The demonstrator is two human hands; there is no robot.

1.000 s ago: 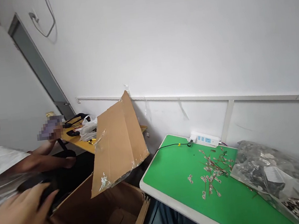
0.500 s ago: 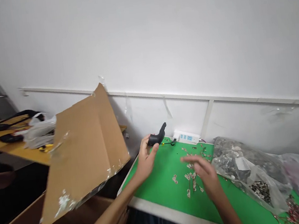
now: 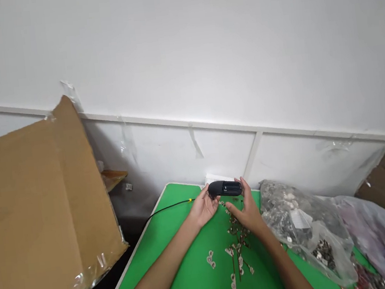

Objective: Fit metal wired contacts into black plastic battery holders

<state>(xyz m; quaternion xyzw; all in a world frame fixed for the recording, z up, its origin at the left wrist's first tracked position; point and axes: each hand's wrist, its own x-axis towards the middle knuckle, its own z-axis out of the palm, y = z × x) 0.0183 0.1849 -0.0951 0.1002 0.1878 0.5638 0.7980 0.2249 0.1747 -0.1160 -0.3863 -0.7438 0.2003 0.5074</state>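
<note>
While both hands were raised over the far end of the green table [image 3: 175, 234], a black casing [image 3: 224, 189] sat between them, its open recess facing the wearer; the pale marks inside were too small to read. The left hand [image 3: 202, 209], palm partly upturned, cupped the casing's rounded end with its fingers curled beneath. The right hand [image 3: 249, 210] was spread wide, its fingers against the other end and its thumb apart from them below; whether that thumb touched the casing could not be told. On the table's left half ran a black cord [image 3: 167, 207] with a yellow tag [image 3: 190, 200], and across its middle lay small metal pieces [image 3: 238, 248], some on thin stems. Along the table's right side slumped a clear plastic bag [image 3: 274, 204] showing a white label [image 3: 301, 219], its print illegible. Farther right of the table, another plastic bag [image 3: 364, 220] bore blue lettering, too creased to read. Left of the table stood a cardboard sheet [image 3: 29, 209] edged with clear tape.
</note>
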